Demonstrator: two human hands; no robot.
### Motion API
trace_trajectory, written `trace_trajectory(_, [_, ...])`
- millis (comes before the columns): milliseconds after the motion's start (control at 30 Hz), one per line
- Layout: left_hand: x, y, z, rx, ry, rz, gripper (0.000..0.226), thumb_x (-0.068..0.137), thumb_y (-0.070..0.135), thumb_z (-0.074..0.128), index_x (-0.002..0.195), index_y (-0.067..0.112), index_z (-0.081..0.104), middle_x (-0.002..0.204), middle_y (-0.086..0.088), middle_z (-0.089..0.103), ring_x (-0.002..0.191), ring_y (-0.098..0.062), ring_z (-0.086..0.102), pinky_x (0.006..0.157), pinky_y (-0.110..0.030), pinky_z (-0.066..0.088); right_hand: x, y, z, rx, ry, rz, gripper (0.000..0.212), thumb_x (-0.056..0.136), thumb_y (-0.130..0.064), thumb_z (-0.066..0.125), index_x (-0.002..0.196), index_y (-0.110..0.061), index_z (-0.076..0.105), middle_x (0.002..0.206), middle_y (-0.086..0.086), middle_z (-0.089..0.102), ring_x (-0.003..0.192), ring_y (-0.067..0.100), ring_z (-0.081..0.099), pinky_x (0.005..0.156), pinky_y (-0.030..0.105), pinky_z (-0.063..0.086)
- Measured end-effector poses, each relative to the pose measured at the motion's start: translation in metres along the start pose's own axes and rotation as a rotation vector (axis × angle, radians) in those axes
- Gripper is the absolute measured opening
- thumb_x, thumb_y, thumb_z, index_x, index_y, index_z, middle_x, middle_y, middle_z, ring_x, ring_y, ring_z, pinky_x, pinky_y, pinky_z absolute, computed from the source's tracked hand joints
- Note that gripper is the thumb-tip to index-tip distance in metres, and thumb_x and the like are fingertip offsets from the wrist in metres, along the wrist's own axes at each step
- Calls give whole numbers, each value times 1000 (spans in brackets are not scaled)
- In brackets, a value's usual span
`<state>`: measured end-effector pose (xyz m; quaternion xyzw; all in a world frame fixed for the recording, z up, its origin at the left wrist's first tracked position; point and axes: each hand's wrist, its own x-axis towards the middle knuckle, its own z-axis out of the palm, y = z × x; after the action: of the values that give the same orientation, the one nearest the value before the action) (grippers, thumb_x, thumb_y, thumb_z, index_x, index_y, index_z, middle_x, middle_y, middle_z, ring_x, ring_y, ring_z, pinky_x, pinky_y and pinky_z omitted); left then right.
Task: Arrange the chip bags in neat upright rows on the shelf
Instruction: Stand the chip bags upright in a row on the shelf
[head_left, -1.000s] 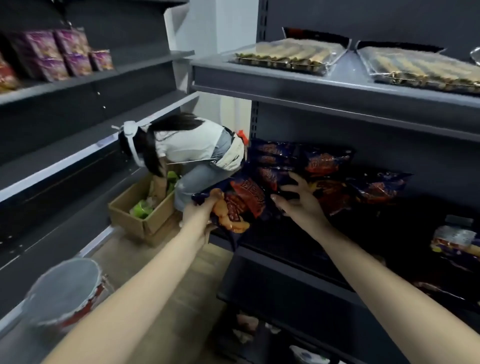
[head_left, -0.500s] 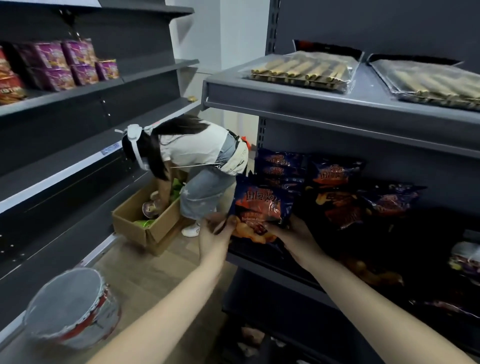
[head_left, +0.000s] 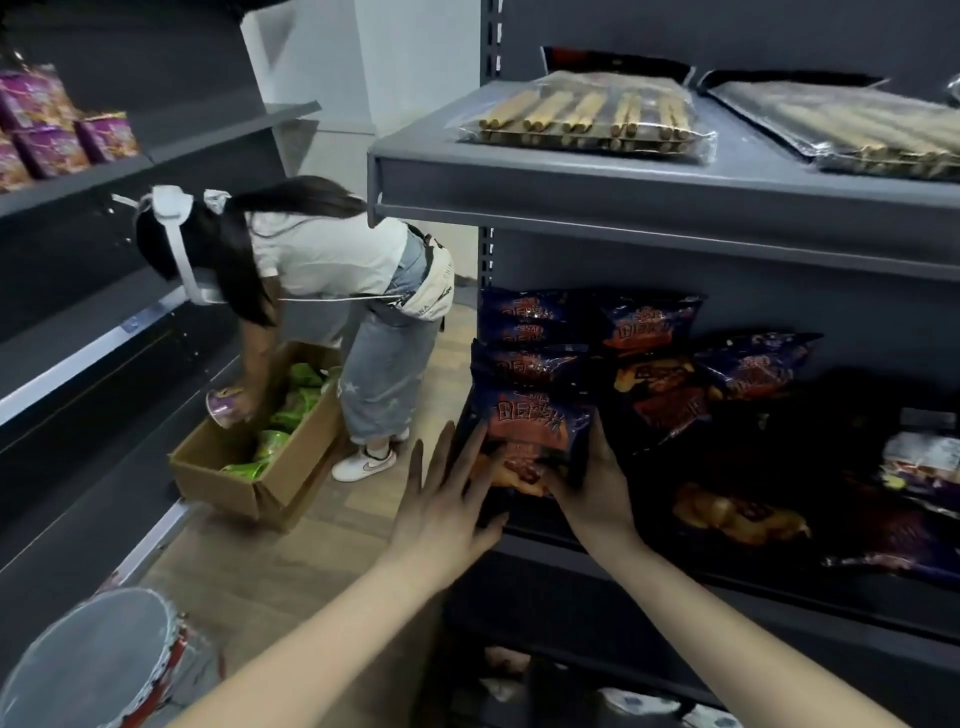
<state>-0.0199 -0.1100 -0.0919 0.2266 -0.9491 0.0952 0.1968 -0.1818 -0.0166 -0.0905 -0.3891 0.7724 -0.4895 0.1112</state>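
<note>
A dark blue chip bag (head_left: 535, 426) with red and orange print stands upright at the front left of the dark middle shelf (head_left: 566, 545). My left hand (head_left: 447, 499) lies with straight fingers against the bag's left edge. My right hand (head_left: 592, 483) holds its lower right side, thumb along the edge. Behind it stand more upright blue bags (head_left: 524, 332). To the right other chip bags (head_left: 675, 379) lean and lie in a loose heap, one flat bag (head_left: 737, 514) near the shelf front.
Packs of wafer rolls (head_left: 587, 117) lie on the upper shelf (head_left: 623, 187). A person (head_left: 322, 291) bends over a cardboard box (head_left: 260, 457) of green bags in the aisle. Purple packs (head_left: 57, 135) fill the left shelving. A foil-lidded cup (head_left: 88, 660) sits at lower left.
The bag that both hands held up in front of the shelf now stands upright at the row's front. My left hand has flattened against its side.
</note>
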Motion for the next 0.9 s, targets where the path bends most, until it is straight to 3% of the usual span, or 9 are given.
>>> trace_trajectory(167, [1,-7,9,-64,-59,-18,81,74,42,70,143,17,37,154,-11,22,137,-41,26,104,-58,30,1,2,10,-127,68,22,94,84,-36,67,145,-40,-5,142,3,37,126,8,29,96,16,27])
trace_trajectory(300, [2,-8,17,-151,-106,-51,80,76,42,68,144,17,34,156,-10,16,136,-41,27,102,-56,37,2,9,16,-204,108,-4,83,87,-47,58,138,-53,-8,136,8,39,122,22,43,91,20,35])
trace_trajectory(367, [2,-10,21,-217,-155,-74,77,83,43,55,147,21,20,157,-8,7,137,-40,27,105,-55,35,3,9,19,-235,118,-21,80,87,-51,54,137,-55,-8,133,9,41,115,24,49,90,23,41])
trace_trajectory(467, [-1,-13,28,-275,-159,-82,66,88,44,38,146,24,13,156,-9,5,135,-42,31,106,-55,34,2,7,21,-284,129,-41,80,87,-54,49,137,-53,-13,126,6,42,106,23,52,91,36,48])
trace_trajectory(567, [-2,-14,34,-286,-122,-58,62,89,41,41,145,18,30,155,-14,15,129,-46,38,101,-57,38,-1,9,25,-404,153,-56,75,89,-57,40,141,-46,-14,135,7,38,122,25,39,103,40,37])
trace_trajectory(667, [-2,-15,37,-291,-116,-40,59,92,43,32,145,17,30,155,-15,17,131,-46,35,101,-56,38,-3,8,29,-484,153,-44,74,91,-57,32,148,-33,-9,147,8,30,133,27,29,109,42,25])
trace_trajectory(900, [-2,-17,40,-334,-123,-22,59,92,44,30,144,17,33,154,-15,22,126,-46,41,97,-55,43,-4,6,33,-558,166,16,74,90,-60,25,150,-26,0,152,10,26,139,32,24,112,48,22])
